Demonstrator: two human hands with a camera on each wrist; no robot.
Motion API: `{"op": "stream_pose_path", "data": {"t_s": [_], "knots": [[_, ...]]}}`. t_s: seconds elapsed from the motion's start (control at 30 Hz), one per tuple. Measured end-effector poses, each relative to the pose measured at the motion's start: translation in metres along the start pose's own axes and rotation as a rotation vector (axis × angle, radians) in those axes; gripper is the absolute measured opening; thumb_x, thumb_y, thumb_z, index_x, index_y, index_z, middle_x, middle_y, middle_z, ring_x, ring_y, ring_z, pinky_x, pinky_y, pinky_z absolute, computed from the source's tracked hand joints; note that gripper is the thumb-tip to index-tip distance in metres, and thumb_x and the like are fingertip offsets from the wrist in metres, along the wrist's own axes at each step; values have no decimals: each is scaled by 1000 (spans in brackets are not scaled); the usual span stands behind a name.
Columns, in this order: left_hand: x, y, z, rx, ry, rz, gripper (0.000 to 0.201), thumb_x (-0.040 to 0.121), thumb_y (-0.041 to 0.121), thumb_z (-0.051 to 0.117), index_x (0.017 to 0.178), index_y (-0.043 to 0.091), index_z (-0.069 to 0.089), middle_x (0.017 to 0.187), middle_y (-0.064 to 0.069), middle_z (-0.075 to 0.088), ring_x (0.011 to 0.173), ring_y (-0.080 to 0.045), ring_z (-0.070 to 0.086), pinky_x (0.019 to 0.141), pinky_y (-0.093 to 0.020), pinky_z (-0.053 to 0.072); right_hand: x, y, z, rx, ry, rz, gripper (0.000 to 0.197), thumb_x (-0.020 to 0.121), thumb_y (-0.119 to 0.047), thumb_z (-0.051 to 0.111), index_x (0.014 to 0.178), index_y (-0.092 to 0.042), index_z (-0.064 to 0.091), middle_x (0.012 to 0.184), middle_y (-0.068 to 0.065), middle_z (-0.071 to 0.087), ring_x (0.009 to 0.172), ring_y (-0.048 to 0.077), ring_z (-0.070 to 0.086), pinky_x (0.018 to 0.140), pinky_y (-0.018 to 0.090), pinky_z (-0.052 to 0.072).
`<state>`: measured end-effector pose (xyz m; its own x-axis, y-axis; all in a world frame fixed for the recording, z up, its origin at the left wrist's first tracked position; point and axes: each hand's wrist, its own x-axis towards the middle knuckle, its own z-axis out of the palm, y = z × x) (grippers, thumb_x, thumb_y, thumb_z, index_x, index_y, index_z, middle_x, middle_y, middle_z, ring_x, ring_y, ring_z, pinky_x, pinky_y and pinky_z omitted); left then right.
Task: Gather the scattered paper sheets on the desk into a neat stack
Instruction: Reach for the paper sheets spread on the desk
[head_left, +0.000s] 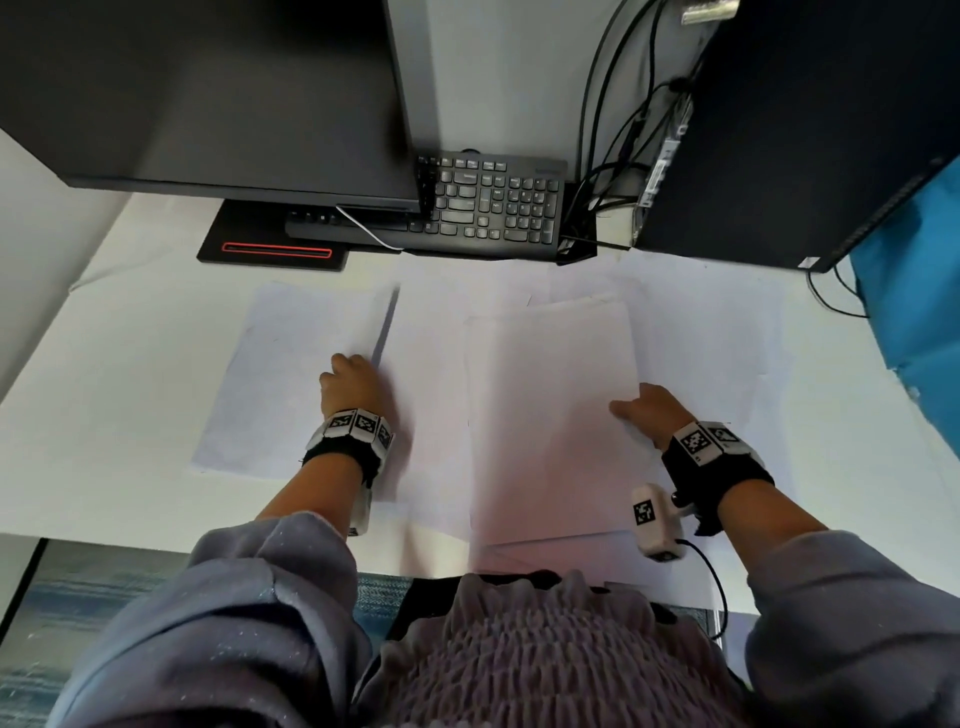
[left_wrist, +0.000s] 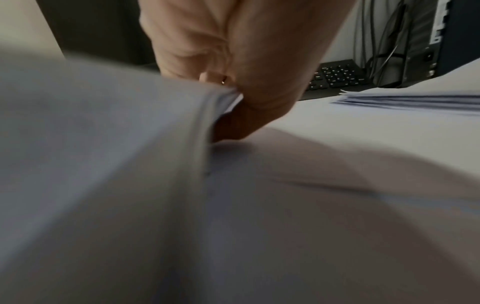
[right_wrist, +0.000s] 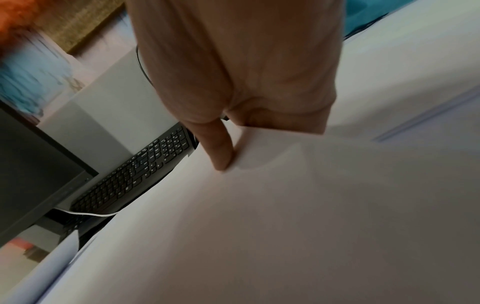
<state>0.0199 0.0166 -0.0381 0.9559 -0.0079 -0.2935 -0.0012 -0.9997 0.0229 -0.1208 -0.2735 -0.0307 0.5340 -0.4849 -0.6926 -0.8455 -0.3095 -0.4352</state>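
Left hand (head_left: 353, 384) pinches the raised right edge of a thin white paper sheet (head_left: 291, 374) lying left on the smooth white desk (head_left: 104, 291). Right hand (head_left: 649, 410) grips the right edge of a thicker white paper stack (head_left: 550, 415) at centre, thumb on top. More flat sheets (head_left: 717, 332) lie right. Black keyboard (head_left: 488, 205) borders the far edge.
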Motion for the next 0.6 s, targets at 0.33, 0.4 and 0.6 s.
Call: {"op": "stream_pose_path", "data": {"t_s": [0.33, 0.4, 0.6], "knots": [[-63, 78, -28, -70, -47, 371, 32, 85, 2, 47, 117, 0, 49, 118, -22, 59, 107, -41, 60, 88, -42, 47, 2, -4, 4, 63, 5, 14, 49, 96, -11, 46, 140, 6, 35, 147, 24, 37, 135, 34, 38, 107, 33, 34], [-75, 97, -23, -124, -165, 416, 33, 84, 6, 50, 117, 2, 49, 119, -21, 60, 109, -40, 59, 87, -39, 47, 4, -2, 6, 137, 22, 12, 51, 96, -12, 44, 142, 7, 32, 149, 22, 35, 137, 32, 36, 109, 32, 31], [-68, 95, -20, -430, -387, 418, 64, 80, 59, 59, 126, 14, 54, 118, -7, 65, 110, -27, 60, 93, -34, 48, 6, -1, 8, 246, 30, 64, 47, 98, -19, 39, 122, 20, 47, 132, 32, 49, 122, 40, 48, 101, 41, 37]]}}
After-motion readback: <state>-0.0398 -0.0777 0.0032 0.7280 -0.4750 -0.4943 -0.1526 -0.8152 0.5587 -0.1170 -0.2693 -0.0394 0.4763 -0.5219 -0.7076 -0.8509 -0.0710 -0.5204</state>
